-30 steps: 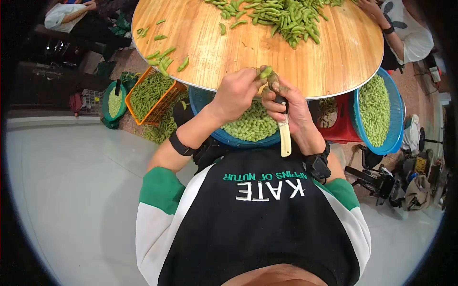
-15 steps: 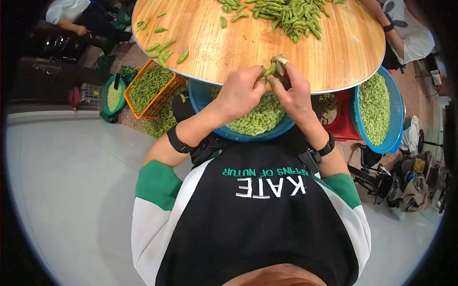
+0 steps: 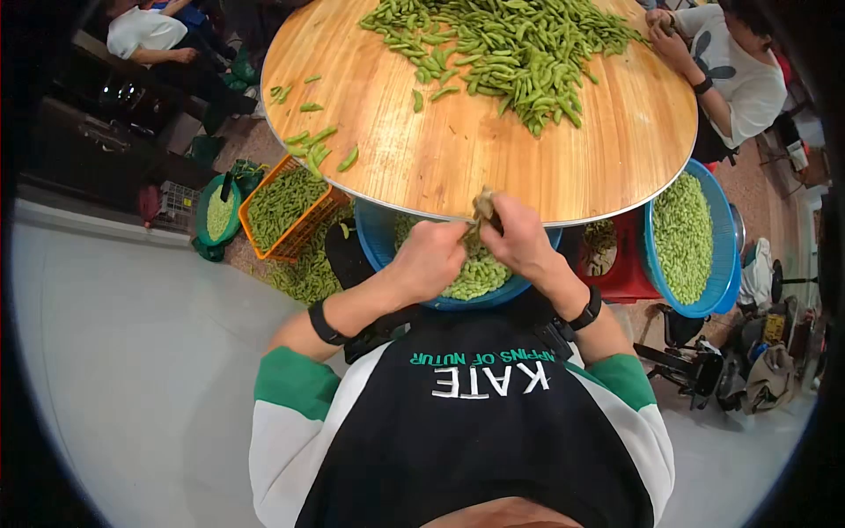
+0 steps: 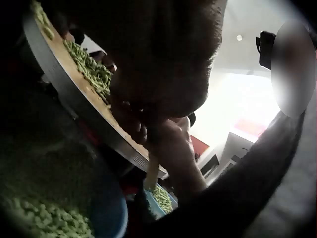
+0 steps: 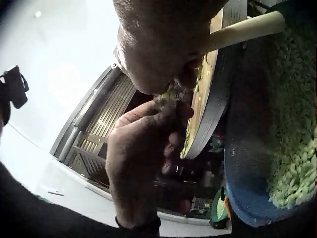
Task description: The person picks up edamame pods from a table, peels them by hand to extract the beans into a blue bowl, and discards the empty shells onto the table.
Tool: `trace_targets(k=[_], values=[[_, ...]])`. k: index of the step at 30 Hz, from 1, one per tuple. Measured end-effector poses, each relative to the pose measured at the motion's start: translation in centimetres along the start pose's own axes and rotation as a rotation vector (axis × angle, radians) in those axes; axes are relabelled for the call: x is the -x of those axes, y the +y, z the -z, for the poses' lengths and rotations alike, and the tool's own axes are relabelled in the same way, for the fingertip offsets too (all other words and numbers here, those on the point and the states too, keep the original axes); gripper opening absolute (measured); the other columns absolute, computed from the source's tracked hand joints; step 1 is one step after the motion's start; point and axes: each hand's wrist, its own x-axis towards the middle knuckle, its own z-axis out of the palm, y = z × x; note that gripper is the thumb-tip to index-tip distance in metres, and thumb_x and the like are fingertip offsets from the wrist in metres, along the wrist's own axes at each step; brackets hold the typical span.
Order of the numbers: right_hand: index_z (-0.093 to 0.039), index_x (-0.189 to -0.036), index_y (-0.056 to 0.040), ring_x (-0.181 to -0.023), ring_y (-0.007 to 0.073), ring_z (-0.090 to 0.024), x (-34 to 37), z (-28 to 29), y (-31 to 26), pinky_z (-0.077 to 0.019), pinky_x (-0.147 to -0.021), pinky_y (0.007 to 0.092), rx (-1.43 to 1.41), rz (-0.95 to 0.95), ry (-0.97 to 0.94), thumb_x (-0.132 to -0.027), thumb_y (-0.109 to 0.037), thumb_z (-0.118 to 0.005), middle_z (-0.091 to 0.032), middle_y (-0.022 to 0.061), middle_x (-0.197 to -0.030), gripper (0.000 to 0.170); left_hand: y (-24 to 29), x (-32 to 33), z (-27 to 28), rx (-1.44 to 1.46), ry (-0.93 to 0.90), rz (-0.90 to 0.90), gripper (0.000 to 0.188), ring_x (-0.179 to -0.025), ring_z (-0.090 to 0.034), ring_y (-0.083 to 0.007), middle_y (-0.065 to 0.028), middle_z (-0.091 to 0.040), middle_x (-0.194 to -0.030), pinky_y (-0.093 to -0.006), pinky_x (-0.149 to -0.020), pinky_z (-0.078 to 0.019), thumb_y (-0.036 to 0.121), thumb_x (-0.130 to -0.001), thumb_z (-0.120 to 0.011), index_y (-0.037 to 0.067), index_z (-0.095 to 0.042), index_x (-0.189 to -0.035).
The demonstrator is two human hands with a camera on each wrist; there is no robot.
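Observation:
Over a blue basket [image 3: 367, 238] of shelled green beans [image 3: 476, 277], both hands meet at the near edge of the round wooden table [image 3: 396, 167]. The left hand [image 3: 433, 257] pinches a small green piece [image 5: 168, 96], seemingly a pod, partly hidden by fingers in the right wrist view. Around a tool, the right hand [image 3: 519, 236] curls its fingers; the tool's pale handle [image 5: 247, 32] sticks out below them. Something brownish and pale [image 3: 483, 206] covers the right fingertips. The tool's working end is hidden.
Green pods [image 3: 528, 66] are heaped on the table's far side, with loose ones [image 3: 348, 159] at left. An orange crate [image 3: 255, 242] of pods stands at left, another blue basket [image 3: 723, 238] of beans at right. A person [image 3: 753, 79] sits at the far right.
The head view has tilted, showing more of the table. Both hands are held lower in it, close together, and the bright pod between them is no longer plainly visible.

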Motion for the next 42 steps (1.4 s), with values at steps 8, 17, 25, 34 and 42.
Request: trace_targets(k=[8, 17, 25, 34, 42], values=[[-0.055, -0.101, -0.0026, -0.078, 0.0343, -0.060, 1.7, 1.1, -0.8, -0.0494, -0.062, 0.0391, -0.056, 0.210, -0.242, -0.070, -0.004, -0.065, -0.056, 0.0165, -0.095, 0.033, -2.7, 3.0, 8.6, -0.907, 0.040, -0.006, 0.022, -0.084, -0.056, -0.0349, -0.0166, -0.057, -0.086, -0.0422, -0.075, -0.0483, 0.001, -0.079, -0.053, -0.001, -0.059, -0.100], [-0.051, -0.096, 0.0011, -0.066, 0.0395, -0.053, 1.9, 1.7, 0.0, -0.0437, -0.059, 0.0397, -0.254, -0.088, -0.062, -0.082, -0.010, -0.059, -0.052, 0.0204, -0.072, 0.019, -0.9, -19.0, 0.3, -0.416, 0.315, -0.475, 0.013, -0.080, -0.058, -0.0378, -0.0194, -0.060, -0.083, -0.0449, -0.071, -0.0468, 0.012, -0.083, -0.058, 0.001, -0.058, -0.090], [-0.045, -0.131, -0.0005, -0.057, 0.0049, -0.047, 2.7, 4.0, 0.1, -0.0396, -0.051, 0.0180, -0.680, -0.563, -0.033, -0.096, -0.011, -0.041, -0.056, 0.0029, -0.082, 0.036, -3.2, -21.7, -2.3, -0.315, 0.152, -0.003, 0.021, -0.087, -0.060, -0.0413, -0.0234, -0.064, -0.090, -0.0468, -0.075, -0.0468, 0.016, -0.077, -0.061, -0.002, -0.060, -0.087], [-0.047, -0.122, -0.0033, -0.053, 0.0079, -0.043, -0.1, 2.9, 1.1, -0.0369, -0.043, 0.0210, -1.125, -0.650, 0.156, -0.099, -0.019, -0.041, -0.054, 0.0056, -0.079, 0.028, -3.8, -13.6, 2.1, 0.328, 0.084, 0.161, 0.012, -0.064, -0.063, -0.0202, -0.0114, -0.065, -0.074, -0.0313, -0.058, -0.0494, 0.010, -0.082, -0.061, -0.001, -0.062, -0.086], [-0.046, -0.120, -0.0055, -0.052, 0.0084, -0.041, -0.6, 2.6, 0.4, -0.0328, -0.042, 0.0200, -1.412, -0.728, 0.011, -0.098, -0.019, -0.043, -0.053, 0.0064, -0.079, 0.026, -2.1, -7.9, 1.4, 0.775, -0.131, 0.191, 0.008, -0.059, -0.053, -0.0037, 0.0002, -0.062, -0.071, -0.0177, -0.050, -0.0405, 0.011, -0.091, -0.059, 0.004, -0.062, -0.090]])
